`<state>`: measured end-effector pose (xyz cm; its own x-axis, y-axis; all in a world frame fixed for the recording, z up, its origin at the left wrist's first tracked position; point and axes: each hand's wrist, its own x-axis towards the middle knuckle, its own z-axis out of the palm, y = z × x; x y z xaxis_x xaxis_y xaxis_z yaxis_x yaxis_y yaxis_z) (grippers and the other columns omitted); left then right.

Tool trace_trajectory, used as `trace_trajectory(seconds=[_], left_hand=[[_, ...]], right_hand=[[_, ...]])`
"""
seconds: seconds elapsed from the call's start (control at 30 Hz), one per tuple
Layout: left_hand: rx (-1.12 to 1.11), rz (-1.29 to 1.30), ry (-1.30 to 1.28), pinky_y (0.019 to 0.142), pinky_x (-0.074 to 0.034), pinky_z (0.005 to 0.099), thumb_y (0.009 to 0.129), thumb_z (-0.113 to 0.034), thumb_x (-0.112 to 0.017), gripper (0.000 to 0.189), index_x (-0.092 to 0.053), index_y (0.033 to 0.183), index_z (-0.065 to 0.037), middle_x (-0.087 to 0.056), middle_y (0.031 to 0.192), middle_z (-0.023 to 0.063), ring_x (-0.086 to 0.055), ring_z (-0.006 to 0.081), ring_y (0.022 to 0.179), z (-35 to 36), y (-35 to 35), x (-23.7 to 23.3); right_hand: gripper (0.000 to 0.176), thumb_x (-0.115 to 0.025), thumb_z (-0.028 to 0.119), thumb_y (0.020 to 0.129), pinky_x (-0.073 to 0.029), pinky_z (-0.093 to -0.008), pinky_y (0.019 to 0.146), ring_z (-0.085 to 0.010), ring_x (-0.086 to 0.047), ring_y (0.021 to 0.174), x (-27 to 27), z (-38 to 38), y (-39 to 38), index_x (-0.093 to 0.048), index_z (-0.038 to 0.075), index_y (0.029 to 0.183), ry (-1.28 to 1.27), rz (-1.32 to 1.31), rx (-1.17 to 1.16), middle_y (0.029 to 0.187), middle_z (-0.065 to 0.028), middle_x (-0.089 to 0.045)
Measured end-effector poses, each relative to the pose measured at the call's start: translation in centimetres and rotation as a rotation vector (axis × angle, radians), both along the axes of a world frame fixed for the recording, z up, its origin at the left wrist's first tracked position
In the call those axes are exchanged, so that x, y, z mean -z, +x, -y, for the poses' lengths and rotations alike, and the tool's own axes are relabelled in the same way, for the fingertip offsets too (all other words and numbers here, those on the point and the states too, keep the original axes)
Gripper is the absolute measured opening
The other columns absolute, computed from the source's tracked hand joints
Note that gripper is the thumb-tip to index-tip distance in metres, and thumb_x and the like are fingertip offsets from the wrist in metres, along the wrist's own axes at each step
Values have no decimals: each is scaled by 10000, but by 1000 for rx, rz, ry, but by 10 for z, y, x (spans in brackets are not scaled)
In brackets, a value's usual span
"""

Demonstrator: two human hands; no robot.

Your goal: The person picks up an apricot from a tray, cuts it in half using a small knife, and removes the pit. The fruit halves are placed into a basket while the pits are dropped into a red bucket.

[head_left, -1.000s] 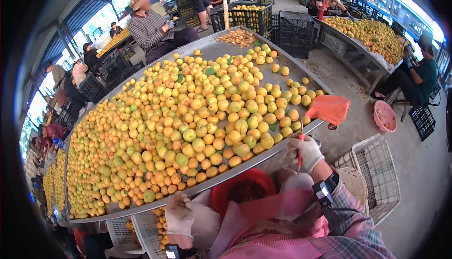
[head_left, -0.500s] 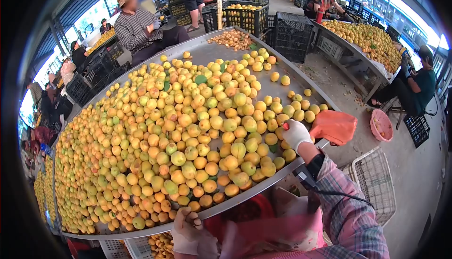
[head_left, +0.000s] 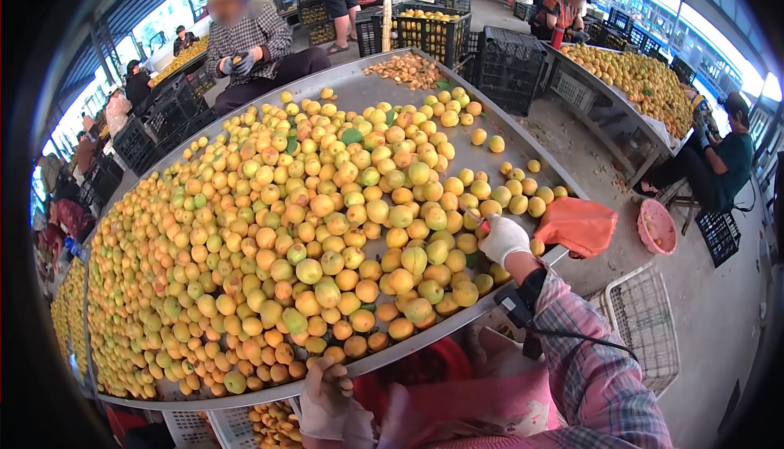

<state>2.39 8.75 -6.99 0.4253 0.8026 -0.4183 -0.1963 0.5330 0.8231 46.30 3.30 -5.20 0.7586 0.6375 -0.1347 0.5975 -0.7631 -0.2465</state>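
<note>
Reaching among smooth round apricots, cloth-gloved right hand over steel table.

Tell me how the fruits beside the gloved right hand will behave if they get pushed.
The fruits by the right hand are round and lie on a smooth metal table, so they would probably roll. They are packed against neighbours, so a push likely shifts several at once. The rim looks raised and should probably stop them at the edge.
</note>
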Motion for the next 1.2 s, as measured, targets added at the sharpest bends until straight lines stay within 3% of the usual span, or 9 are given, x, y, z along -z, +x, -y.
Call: trace_trajectory(seconds=[0.1,0.2,0.33,0.43,0.5,0.6,0.8,1.0,1.2], left_hand=[[-29,69,-122,643,-457,301,995,-349,-493,325,-565,1157,-76,-632,883,54,-571,199,710,-1,0,-4],[-67,142,-202,654,-468,311,998,-366,-494,354,-560,1163,-60,-642,904,65,-577,203,718,0,0,-8],[0,119,89,662,-477,314,992,-366,-514,355,-574,1147,-52,-650,908,75,-581,204,715,2,-2,7],[-56,162,-26,661,-486,321,981,-352,-540,342,-587,1127,-45,-654,901,84,-586,213,713,2,0,2],[32,130,5,672,-440,245,977,-154,-525,249,-513,1214,-81,-567,952,39,-521,136,754,0,1,2],[-16,179,-169,670,-436,294,988,-272,-491,238,-561,1154,-116,-593,896,44,-531,169,733,0,-3,5],[103,167,-132,754,-476,304,987,-252,-508,267,-578,1162,-62,-618,977,62,-597,192,842,-10,-11,-16],[244,-193,121,851,-497,281,1001,-191,-501,277,-577,1218,-36,-630,1081,68,-622,164,970,-38,-3,-51],[590,-353,543,868,-486,233,956,-155,-563,342,-553,1271,-21,-625,1136,81,-607,120,1012,-71,51,-33]], right_hand=[[386,-649,224,764,-521,-432,822,-375,-652,943,5,15,1,-616,31,1096,288,-76,5,979,-206,-681],[500,-728,153,708,-509,-314,697,-200,-634,769,13,29,-2,-585,3,1164,834,-383,-82,889,-102,-651],[488,-680,56,759,-405,-211,512,-75,-511,592,-45,47,-47,-547,31,1228,810,-942,34,865,-6,-573],[502,-683,50,765,-386,-220,484,-60,-478,565,-55,54,-75,-537,31,1245,897,-1074,-125,850,4,-561],[517,-683,41,768,-395,-221,480,-61,-494,573,-59,50,-89,-526,24,1260,864,-1082,-120,848,4,-556],[560,-692,38,767,-410,-216,468,-71,-531,575,-36,36,-86,-510,9,1296,829,-776,-14,842,-9,-582],[409,-655,88,848,-387,-203,438,-58,-524,530,-27,45,-90,-574,3,1239,1091,-813,246,818,2,-618],[281,-500,336,985,-360,-255,378,-146,-494,457,-7,107,-112,-638,93,1010,1343,-1738,300,840,-82,-664],[361,-410,411,1017,-400,-295,424,-186,-514,550,20,148,-117,-561,91,946,1428,-2005,338,851,-109,-589]])
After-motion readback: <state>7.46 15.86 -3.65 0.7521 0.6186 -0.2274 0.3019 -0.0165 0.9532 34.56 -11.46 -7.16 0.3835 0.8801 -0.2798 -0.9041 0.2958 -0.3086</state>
